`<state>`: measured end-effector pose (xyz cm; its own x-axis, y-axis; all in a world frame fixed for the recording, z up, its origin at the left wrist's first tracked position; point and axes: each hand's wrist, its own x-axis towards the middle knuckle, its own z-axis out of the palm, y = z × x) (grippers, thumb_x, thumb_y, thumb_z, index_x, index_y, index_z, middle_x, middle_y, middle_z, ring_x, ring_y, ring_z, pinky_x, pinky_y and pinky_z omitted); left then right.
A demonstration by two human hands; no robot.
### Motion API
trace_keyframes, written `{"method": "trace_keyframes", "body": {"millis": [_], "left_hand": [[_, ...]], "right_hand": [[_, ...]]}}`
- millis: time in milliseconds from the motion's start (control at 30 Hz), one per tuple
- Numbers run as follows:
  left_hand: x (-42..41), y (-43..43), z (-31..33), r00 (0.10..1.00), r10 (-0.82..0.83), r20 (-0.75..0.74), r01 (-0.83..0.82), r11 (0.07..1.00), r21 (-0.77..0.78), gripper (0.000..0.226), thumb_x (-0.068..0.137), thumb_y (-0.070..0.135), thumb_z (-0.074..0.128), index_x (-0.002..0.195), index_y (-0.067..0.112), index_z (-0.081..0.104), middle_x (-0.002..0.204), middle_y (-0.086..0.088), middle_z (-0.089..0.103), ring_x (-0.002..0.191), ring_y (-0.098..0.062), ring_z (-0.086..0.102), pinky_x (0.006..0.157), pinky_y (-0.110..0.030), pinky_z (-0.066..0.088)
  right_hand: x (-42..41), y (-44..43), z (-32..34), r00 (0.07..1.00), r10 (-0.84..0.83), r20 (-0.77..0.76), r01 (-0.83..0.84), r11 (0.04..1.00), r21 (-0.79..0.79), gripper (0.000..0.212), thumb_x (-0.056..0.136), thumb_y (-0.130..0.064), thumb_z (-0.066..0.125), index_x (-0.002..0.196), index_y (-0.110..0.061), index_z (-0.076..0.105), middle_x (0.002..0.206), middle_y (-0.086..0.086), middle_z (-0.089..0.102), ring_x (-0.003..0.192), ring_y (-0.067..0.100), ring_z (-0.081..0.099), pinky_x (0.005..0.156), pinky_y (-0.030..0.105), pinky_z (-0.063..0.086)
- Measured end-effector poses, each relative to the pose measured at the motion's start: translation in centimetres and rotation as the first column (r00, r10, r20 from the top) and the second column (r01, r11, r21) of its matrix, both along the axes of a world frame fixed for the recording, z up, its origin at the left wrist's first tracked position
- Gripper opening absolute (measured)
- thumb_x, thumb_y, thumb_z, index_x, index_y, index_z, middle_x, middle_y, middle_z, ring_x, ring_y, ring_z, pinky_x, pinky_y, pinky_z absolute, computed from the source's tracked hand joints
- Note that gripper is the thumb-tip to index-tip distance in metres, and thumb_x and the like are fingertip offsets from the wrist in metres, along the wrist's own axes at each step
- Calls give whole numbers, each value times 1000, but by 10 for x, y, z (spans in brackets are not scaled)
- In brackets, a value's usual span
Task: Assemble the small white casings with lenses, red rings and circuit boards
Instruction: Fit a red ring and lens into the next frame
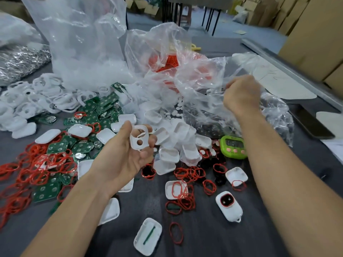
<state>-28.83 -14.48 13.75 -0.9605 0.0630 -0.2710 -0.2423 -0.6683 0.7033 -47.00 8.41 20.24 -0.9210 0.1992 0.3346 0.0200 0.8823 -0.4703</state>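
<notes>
A dark grey table (204,242) fills the view, littered from edge to edge. Three clear plastic bags rise from its middle: a tall bag (79,43) of white parts at the left, a slumped bag (167,58) of red parts behind, and a crumpled bag (204,89) at the right with dark pieces in its bottom. A silver heap (18,64) lies at the far left. Below it spreads a heap of white frames (37,97), then green circuit boards (57,147) and red rings (37,164), each too many to count. White casing shells (168,154) are piled in the middle, shallow rounded rectangles, most lying hollow side up; several more lie singly nearer the person. The right hand (241,93) is raised above the pile, fingers curled tight round a fold of the crumpled bag. The left hand (126,154) is turned palm up over the middle of the table and pinches one casing front (139,138) between thumb and fingertips: a white rounded frame with one large opening above and one small round hole below. One finished unit (229,206) lies alone near the right forearm, a white casing with a red ring round a dark window and a small loop at its end. One green timer (233,146) stands beside the shell pile. Small white discs (176,110) are scattered under the crumpled bag, uncountable.
</notes>
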Motion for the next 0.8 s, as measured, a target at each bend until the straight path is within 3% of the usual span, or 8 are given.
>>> {"method": "trace_keyframes", "body": {"millis": [100,167,267,333,500,633,700,800], "left_hand": [[-3,-1,-3,1000,-29,-10,29,1000,5,50,95,54,41,79,17,70,76,-6,57,49,-14,41,48,-24,30],[-4,-1,-4,999,-45,-8,45,999,-3,54,98,54,39,76,18,72,76,-5,57,49,-13,41,48,-24,30],[-5,0,-5,998,-55,-12,55,998,-11,53,96,54,40,76,18,73,75,-6,57,48,-13,41,48,-23,28],[-5,1,-5,998,-58,-15,58,998,-17,53,95,54,40,75,18,73,74,-6,58,48,-13,40,50,-24,26],[-4,2,-7,997,-75,-13,74,996,-57,52,95,55,40,80,18,74,77,-7,59,50,-15,41,58,-29,20],[-1,3,-7,998,-58,-2,58,996,-63,47,102,52,36,102,14,64,83,-13,63,54,-17,47,54,-25,30],[0,3,-5,999,-53,4,53,997,-58,47,105,50,33,104,14,63,85,-14,66,57,-18,51,53,-24,38],[0,2,-3,999,-43,-4,42,997,-68,45,104,49,35,105,13,62,87,-16,68,62,-21,57,55,-25,49]], "right_hand": [[-14,-5,-9,857,184,481,-355,888,293,30,98,2,46,111,-5,72,122,15,69,96,30,62,77,34,46],[-15,-7,-6,757,284,589,-511,818,263,49,96,7,43,127,-18,72,122,12,70,96,29,63,75,33,43],[-19,-5,-5,744,319,587,-554,786,275,42,93,7,47,109,-20,76,100,7,73,83,23,65,65,29,45],[-17,-3,-8,781,332,529,-503,837,217,41,91,9,49,91,-22,77,92,3,74,71,14,60,56,26,42],[-5,1,-5,908,297,295,-369,901,229,24,96,-4,61,99,-16,81,105,9,77,88,22,67,86,34,56],[15,-3,18,973,224,50,-229,933,278,24,93,-7,63,93,-20,83,94,11,78,82,29,67,85,37,59],[28,-4,31,978,149,-147,-122,976,178,24,90,-5,64,96,-19,82,94,11,79,87,34,71,84,41,61],[57,-10,39,907,77,-415,-110,992,-57,19,85,-11,69,93,-22,82,84,-2,78,79,18,73,74,29,59]]}}
